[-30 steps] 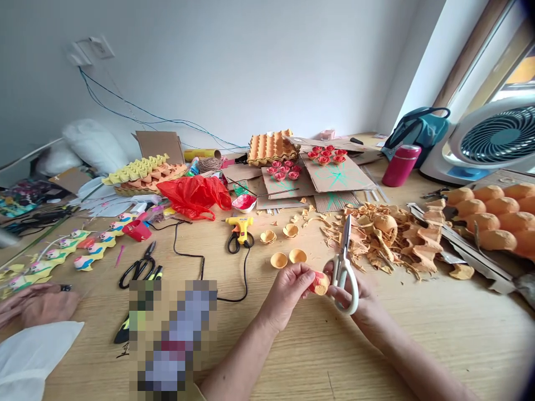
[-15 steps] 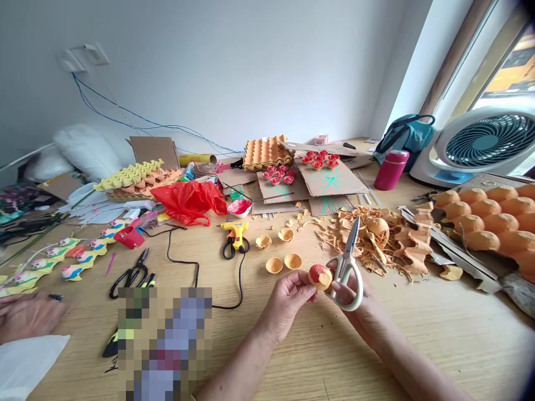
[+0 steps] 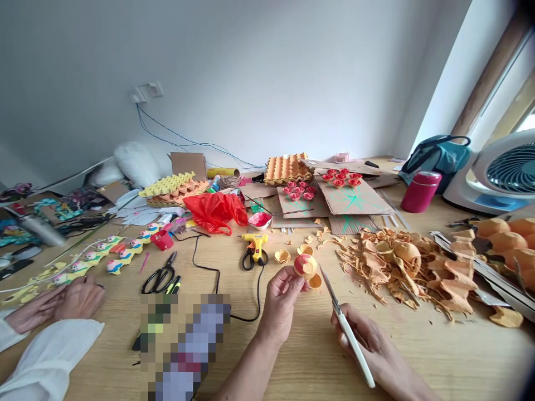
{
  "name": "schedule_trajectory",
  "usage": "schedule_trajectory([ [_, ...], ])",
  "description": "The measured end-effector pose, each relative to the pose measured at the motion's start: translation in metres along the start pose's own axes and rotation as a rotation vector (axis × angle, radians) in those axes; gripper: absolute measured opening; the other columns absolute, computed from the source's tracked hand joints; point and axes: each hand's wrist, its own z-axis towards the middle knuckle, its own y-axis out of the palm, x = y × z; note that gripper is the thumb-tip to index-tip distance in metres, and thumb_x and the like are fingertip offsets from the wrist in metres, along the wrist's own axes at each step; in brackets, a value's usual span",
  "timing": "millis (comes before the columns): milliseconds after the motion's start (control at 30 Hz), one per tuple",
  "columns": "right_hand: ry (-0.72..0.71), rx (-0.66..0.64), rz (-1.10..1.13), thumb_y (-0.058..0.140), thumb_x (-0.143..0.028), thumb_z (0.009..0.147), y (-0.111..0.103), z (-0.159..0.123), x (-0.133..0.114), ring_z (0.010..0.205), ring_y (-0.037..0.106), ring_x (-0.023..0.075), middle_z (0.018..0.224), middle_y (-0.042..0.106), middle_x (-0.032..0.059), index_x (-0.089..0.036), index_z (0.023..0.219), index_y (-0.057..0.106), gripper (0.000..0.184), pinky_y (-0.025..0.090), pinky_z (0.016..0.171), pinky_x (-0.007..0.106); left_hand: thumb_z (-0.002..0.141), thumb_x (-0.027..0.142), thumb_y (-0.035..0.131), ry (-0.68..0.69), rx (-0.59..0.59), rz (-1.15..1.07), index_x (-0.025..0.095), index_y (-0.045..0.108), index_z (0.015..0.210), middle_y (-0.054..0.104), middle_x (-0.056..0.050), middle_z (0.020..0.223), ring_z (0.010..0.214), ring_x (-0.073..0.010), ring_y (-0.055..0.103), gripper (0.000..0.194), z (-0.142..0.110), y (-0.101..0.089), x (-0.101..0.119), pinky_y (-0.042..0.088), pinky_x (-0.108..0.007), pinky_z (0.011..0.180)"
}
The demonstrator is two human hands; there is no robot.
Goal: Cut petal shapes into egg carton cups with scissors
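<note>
Between its thumb and fingers, my left hand [image 3: 281, 303] pinches an orange egg-carton cup [image 3: 306, 268] with a red patch on its upper side. To the right of it, my right hand [image 3: 371, 340] is closed around white-handled scissors [image 3: 343, 323]. Their blades point up and left, seen edge-on, close to the cup but apart from it. Behind the held cup lie scalloped carton cups [image 3: 282, 257] and a plain cup [image 3: 316, 282], partly covered by it. A heap of carton scraps [image 3: 376, 273] spreads out beyond the scissors.
A yellow glue gun [image 3: 254, 243] stands behind my left hand, its black cord running forward. Black scissors [image 3: 159, 277] lie further left. A co-worker's hands [image 3: 79, 298] rest beside painted carton strips [image 3: 125, 256]. Red paper-pulp flowers [image 3: 341, 178] sit on cardboard at the back.
My hands have moved apart. The scissors have turned from face-on to edge-on and tipped leftward, away from the cup. The camera view has swung left, showing more of the co-worker's hands.
</note>
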Motion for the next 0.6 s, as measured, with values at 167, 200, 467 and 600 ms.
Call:
schedule_trajectory([
  [167, 0.009, -0.070, -0.147, 0.049, -0.056, 0.092, -0.0004, -0.0005, 0.0038, 0.071, 0.045, 0.0176, 0.078, 0.050, 0.0002, -0.022, 0.089, 0.051, 0.034, 0.037, 0.063, 0.029, 0.075, 0.035, 0.079, -0.006, 0.054, -0.099, 0.017, 0.069, 0.088, 0.062, -0.001, 0.083, 0.073, -0.0096, 0.051, 0.024, -0.0004, 0.0010, 0.0032, 0.044, -0.025, 0.076],
  [200, 0.010, -0.071, -0.167, 0.049, -0.055, 0.092, -0.0006, -0.0003, 0.0033, 0.072, 0.045, 0.0178, 0.078, 0.051, 0.0002, -0.022, 0.089, 0.051, 0.034, 0.037, 0.063, 0.030, 0.075, 0.034, 0.078, -0.008, 0.055, -0.113, 0.017, 0.069, 0.089, 0.061, -0.001, 0.084, 0.073, -0.0093, 0.051, 0.024, -0.0005, 0.0008, 0.0030, 0.044, -0.025, 0.077],
  [467, -0.008, -0.061, -0.209, 0.051, -0.050, 0.091, 0.0010, -0.0008, -0.0019, 0.077, 0.050, 0.0202, 0.084, 0.054, 0.0026, -0.021, 0.089, 0.053, 0.030, 0.041, 0.069, 0.032, 0.077, 0.031, 0.077, -0.027, 0.021, -0.118, 0.016, 0.066, 0.082, 0.059, 0.000, 0.074, 0.070, -0.0094, 0.051, 0.020, -0.0044, 0.0048, 0.0021, 0.042, -0.024, 0.074],
  [600, -0.027, -0.059, -0.204, 0.050, -0.050, 0.092, 0.0010, -0.0015, 0.0012, 0.077, 0.050, 0.0206, 0.081, 0.053, 0.0021, -0.021, 0.088, 0.053, 0.029, 0.042, 0.070, 0.033, 0.075, 0.032, 0.078, -0.041, 0.019, -0.118, 0.016, 0.066, 0.082, 0.060, 0.000, 0.074, 0.070, -0.0098, 0.050, 0.021, -0.0065, 0.0095, 0.0037, 0.042, -0.024, 0.073],
])
